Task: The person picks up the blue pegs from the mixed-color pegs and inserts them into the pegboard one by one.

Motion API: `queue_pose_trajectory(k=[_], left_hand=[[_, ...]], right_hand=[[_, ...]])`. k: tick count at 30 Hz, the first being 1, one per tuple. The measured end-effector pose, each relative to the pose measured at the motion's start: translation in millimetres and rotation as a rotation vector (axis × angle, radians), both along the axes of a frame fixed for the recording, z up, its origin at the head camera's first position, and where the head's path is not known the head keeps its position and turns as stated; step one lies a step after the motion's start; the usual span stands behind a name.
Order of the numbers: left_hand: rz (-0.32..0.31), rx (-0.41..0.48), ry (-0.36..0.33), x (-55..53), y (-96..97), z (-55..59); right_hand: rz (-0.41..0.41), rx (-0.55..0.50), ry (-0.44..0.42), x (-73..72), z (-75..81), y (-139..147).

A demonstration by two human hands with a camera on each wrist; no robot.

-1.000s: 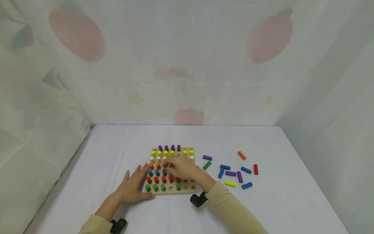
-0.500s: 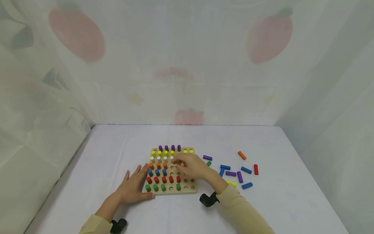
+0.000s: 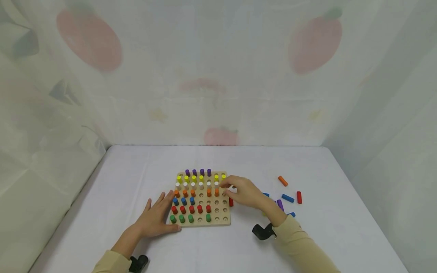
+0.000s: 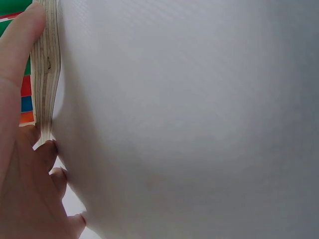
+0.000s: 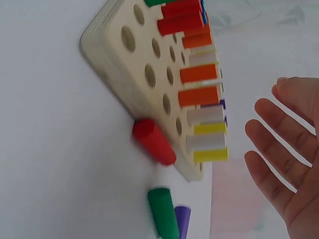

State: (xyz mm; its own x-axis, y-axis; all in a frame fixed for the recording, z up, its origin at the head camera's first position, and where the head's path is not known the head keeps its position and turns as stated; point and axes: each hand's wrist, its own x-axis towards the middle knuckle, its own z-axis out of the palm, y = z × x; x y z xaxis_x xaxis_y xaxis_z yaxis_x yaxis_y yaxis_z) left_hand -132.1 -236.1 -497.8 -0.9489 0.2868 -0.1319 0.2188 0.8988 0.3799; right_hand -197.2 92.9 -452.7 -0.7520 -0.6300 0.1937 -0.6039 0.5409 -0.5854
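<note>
A wooden pegboard bears rows of coloured upright pegs, with several bare holes toward its right side. My left hand lies at the board's left side, fingers spread along that edge and thumb at the near left corner; in the left wrist view the thumb touches the board's side. Over the right edge, near the white peg and the orange peg, is my right hand. Its fingers are loosely extended in the right wrist view, with nothing seen in them.
A red peg leans against the board's right edge. Beyond it lie a green peg and a purple peg. More loose pegs, such as blue, red and orange, are scattered at the right, some behind my right forearm.
My right hand has moved rightward across the board, from above the middle-left orange pegs to the right edge. Orange and white pegs it covered now show. My left hand stays put.
</note>
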Motion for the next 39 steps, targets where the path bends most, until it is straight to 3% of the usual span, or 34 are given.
queue_pose_trajectory(k=[10, 24, 39], left_hand=[[-0.004, 0.006, 0.010, -0.2, -1.1, -1.7], [-0.009, 0.015, 0.021, -0.6, -1.4, -1.2], [-0.001, 0.014, 0.022, -0.4, -1.4, -2.2]], right_hand=[[-0.043, -0.029, -0.026, -5.8, -8.0, 44.2], [-0.172, 0.049, -0.030, -8.4, -21.7, 94.4], [-0.195, 0.116, -0.052, -8.1, -36.8, 112.9]])
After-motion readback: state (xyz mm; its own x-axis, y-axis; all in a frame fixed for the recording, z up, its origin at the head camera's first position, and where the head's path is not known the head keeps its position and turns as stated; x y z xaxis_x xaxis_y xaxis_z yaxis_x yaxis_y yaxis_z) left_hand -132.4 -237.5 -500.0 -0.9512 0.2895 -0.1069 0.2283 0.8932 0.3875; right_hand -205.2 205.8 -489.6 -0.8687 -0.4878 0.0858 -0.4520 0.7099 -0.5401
